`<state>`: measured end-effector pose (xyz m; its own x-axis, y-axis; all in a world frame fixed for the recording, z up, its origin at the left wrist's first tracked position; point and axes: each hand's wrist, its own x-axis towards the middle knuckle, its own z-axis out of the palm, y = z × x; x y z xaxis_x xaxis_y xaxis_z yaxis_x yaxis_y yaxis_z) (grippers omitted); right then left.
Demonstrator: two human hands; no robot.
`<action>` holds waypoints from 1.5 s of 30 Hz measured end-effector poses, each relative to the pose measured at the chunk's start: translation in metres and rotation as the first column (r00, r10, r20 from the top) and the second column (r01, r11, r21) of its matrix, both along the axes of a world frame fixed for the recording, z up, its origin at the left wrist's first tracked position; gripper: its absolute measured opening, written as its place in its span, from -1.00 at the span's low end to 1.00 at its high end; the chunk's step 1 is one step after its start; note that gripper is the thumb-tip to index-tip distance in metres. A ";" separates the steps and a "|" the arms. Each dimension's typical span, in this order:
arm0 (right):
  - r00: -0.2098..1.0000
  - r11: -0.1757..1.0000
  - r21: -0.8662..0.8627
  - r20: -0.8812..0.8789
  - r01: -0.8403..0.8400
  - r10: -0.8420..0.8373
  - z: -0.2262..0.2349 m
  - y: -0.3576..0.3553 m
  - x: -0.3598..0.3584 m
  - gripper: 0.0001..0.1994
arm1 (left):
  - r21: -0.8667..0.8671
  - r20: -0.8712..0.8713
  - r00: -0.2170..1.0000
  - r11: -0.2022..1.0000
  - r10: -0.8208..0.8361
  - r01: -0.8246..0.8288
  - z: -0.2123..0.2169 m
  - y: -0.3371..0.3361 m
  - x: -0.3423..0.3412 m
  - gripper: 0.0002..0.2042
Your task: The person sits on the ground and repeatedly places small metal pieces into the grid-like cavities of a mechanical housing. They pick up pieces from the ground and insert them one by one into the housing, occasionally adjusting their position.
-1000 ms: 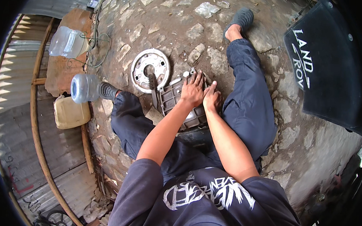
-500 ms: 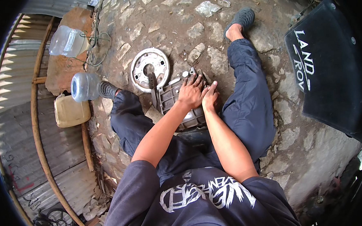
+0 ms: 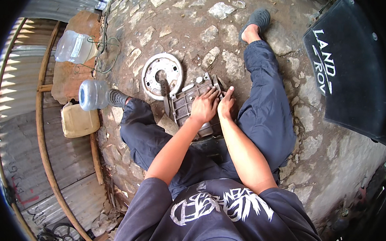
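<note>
- A rough cobbled stone floor (image 3: 194, 16) fills the scene, with corrugated metal sheeting (image 3: 47, 156) along the left
- A person sits on the stones, legs in dark blue trousers spread to either side of a grey cast metal housing (image 3: 186, 103) that lies between the knees
- The left hand (image 3: 203, 107) rests flat on top of the housing, fingers spread and pressing down, pinching nothing
- The right hand (image 3: 225, 105) sits just beside it at the housing's right edge, fingers extended together against the metal; whether it grips anything I cannot tell
- A round metal backing plate (image 3: 161, 75) lies just beyond the housing, a dark shaft (image 3: 165, 89) across it
- A clear water bottle (image 3: 94, 95) and a tan jerrycan (image 3: 79, 121) sit at the left
- A black cover (image 3: 348, 76) lies at the right
</note>
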<state>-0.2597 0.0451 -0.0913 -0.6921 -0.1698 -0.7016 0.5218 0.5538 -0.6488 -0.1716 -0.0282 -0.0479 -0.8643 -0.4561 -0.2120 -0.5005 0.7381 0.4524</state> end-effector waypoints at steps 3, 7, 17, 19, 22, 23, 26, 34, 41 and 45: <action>0.997 0.999 0.031 -0.058 -0.041 0.042 0.008 0.000 0.002 -0.16 | 0.064 -0.181 0.980 0.995 0.086 -0.076 -0.007 0.012 0.022 -0.53; 0.996 0.986 0.141 -0.003 -0.087 0.089 0.028 0.001 0.001 -0.14 | -0.058 -0.052 0.994 0.993 0.097 -0.100 0.002 0.023 0.034 -0.46; 0.989 0.980 0.142 -0.043 -0.136 0.143 0.018 0.000 0.000 -0.11 | 0.099 -0.103 0.927 0.931 0.360 -0.350 -0.006 0.047 0.024 -0.56; 0.990 0.984 0.122 -0.039 -0.133 0.138 0.028 0.002 -0.001 -0.11 | 0.189 -0.042 0.857 0.847 0.513 -0.497 0.013 0.044 0.017 -0.57; 0.987 0.968 0.199 -0.016 -0.151 0.157 0.025 -0.003 -0.001 -0.16 | 0.111 -0.153 0.774 0.789 0.614 -0.604 0.004 0.019 0.001 -0.53; 0.986 0.957 0.243 -0.006 -0.161 0.167 0.019 -0.003 -0.001 -0.18 | 0.028 -0.146 0.817 0.828 0.558 -0.560 -0.003 0.009 -0.001 -0.51; 0.986 0.957 0.251 -0.041 -0.146 0.161 0.014 -0.002 0.001 -0.20 | -0.108 -0.118 0.892 0.887 0.437 -0.449 -0.013 -0.020 -0.020 -0.46; 0.981 0.976 0.175 -0.119 -0.130 0.152 0.022 0.002 0.001 -0.23 | 0.106 0.186 0.982 0.994 0.019 -0.039 -0.024 -0.047 -0.010 -0.16; 0.963 0.963 0.199 -0.159 -0.183 0.217 0.033 0.000 0.005 -0.27 | 0.015 0.206 0.970 0.991 0.130 -0.136 -0.029 -0.033 -0.032 -0.17; 0.974 0.964 0.196 -0.101 -0.180 0.202 0.028 0.004 0.002 -0.25 | 0.231 0.217 0.975 0.968 0.048 -0.099 -0.024 -0.057 -0.022 -0.21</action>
<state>-0.2578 0.0488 -0.0638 -0.7397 -0.1825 -0.6477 0.3197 0.7517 -0.5769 -0.1933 -0.0855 -0.0720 -0.7555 -0.4308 -0.4936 -0.6509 0.5791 0.4909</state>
